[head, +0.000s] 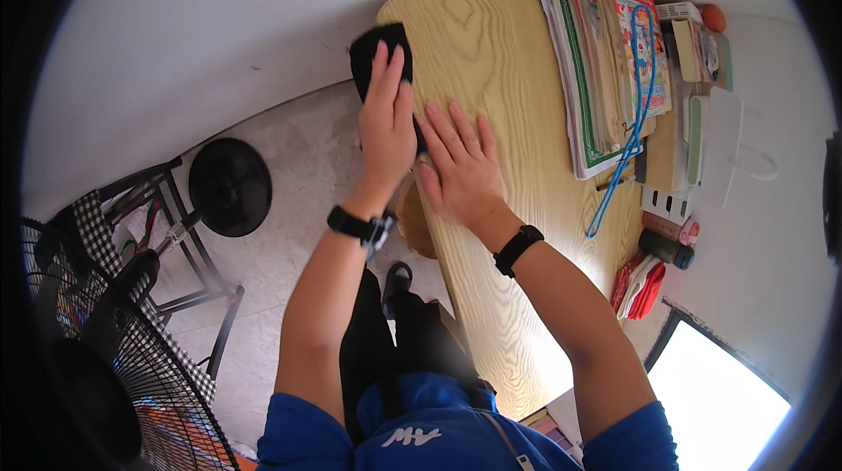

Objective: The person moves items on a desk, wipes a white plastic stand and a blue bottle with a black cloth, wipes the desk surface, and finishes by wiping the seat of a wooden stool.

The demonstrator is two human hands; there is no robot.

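Observation:
A dark black cloth (379,50), seemingly folded, lies over the left edge of the wooden tabletop (480,43). My left hand (389,125) is on it with the fingers stretched along it; its thumb side hides part of the cloth. Another bit of black shows between my two hands. Flat on the wood, just right of that edge, my right hand (464,165) rests with its fingers spread and nothing held. Each wrist wears a black band.
A stack of books and magazines (592,70) with a blue cord (618,188) sits along the right side. Beyond are boxes, a dark bottle (664,248) and red-and-white cloths (638,287). On the left stand a fan (164,398), a round black base (230,187) and a metal-framed rack (197,273). A round stool (416,221) is partly under the table.

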